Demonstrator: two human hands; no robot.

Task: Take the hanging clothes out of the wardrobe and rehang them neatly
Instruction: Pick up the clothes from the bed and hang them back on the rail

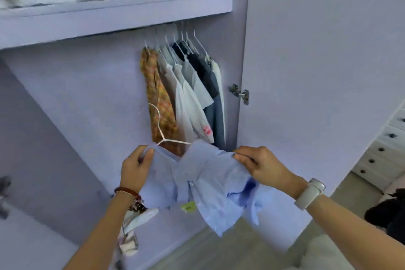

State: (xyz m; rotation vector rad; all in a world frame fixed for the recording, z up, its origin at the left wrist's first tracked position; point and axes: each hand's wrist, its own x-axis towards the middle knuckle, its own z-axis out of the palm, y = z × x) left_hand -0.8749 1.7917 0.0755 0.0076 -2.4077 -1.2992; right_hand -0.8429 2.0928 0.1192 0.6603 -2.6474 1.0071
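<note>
Now both hands pinch the light blue shirt (208,177) before the wardrobe, left hand (134,169) at one shoulder, right hand (260,167) at the other; its white hanger (163,136) sits half in; next, I'd judge, seat it and lift to the rail.

The shirt (210,182) hides the hanger's (163,136) arms, seemingly inside it.

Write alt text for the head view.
Both hands, left and right, grip a light blue shirt on a white wire hanger before an open lilac wardrobe, where other garments hang.
</note>
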